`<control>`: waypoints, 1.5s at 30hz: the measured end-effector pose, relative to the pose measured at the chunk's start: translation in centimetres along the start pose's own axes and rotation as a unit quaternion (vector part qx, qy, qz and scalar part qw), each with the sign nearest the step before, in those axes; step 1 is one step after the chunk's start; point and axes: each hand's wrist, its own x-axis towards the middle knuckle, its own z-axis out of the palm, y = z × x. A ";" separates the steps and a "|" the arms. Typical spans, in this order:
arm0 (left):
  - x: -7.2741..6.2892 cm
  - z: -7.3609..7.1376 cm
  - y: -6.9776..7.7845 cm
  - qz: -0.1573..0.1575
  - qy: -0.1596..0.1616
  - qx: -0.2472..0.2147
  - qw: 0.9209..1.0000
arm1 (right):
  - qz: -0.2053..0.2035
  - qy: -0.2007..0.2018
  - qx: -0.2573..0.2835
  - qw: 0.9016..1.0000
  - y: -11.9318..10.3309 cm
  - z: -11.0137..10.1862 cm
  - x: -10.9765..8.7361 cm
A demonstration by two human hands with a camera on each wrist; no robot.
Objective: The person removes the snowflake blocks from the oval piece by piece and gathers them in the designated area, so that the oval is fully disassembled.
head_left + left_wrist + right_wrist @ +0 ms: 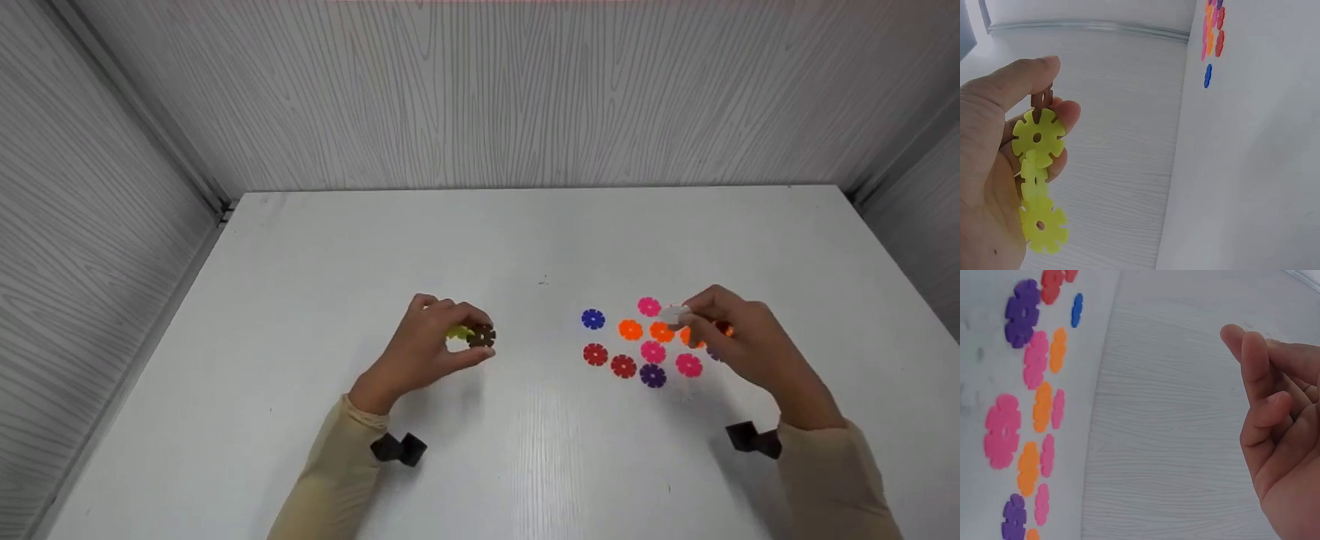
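My left hand (431, 341) holds a short chain of notched snowflake discs left of the loose ones. Thumb and fingertips pinch its brown disc (482, 337) at the end. Three yellow discs (1043, 226) hang joined below it in the left wrist view, slotted at alternating angles. Over the right side of the spread discs, my right hand (739, 334) pinches a white disc (673, 313) between thumb and fingers. In the right wrist view the right hand's (1280, 422) fingertips meet, but the white disc cannot be made out there.
Several loose discs lie flat on the white table (525, 450), among them a blue disc (593, 319), a red disc (595, 355), an orange disc (631, 330), a pink disc (689, 365) and a purple disc (653, 376). Wood-grain panels (525, 97) stand around the table.
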 end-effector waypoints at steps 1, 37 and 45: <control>0.0 -0.1 -0.2 -0.010 -0.007 -0.008 1.000 | 0.010 0.000 0.002 1.000 0.0 -0.3 0.0; 0.0 1.3 -0.3 -0.010 -0.147 0.013 0.989 | 0.117 -0.269 0.030 0.956 2.2 3.7 1.1; -0.3 1.3 -0.2 -0.015 -0.143 0.000 0.990 | 0.146 -0.307 0.037 0.940 1.8 5.4 0.9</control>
